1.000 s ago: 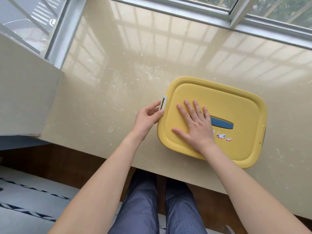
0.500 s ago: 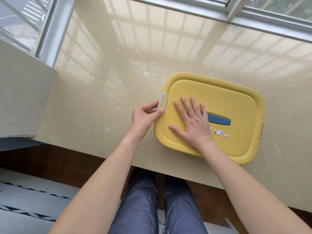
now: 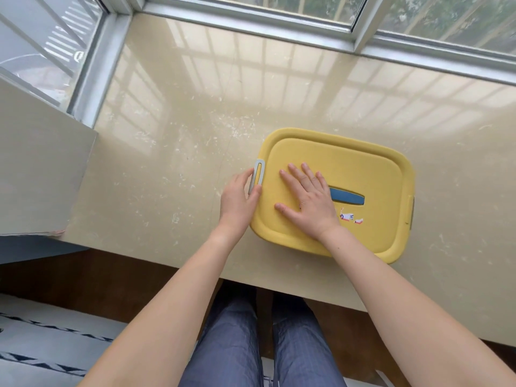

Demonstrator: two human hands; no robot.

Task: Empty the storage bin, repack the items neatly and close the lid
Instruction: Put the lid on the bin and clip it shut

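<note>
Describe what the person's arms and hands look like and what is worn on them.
The left forearm and right forearm are bare, with no sleeve in view. The left hand and the right hand show no glove, ring, watch or bracelet.

Yellow storage bin (image 3: 360, 169) on sill, lid (image 3: 368, 219) closed

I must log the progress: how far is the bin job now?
Done: the lid sits on the yellow bin, hiding any contents. In hand: the left hand pinches the grey latch; the right hand presses flat on the lid. Left: unclear; this could be the opening or the final closing.
</note>
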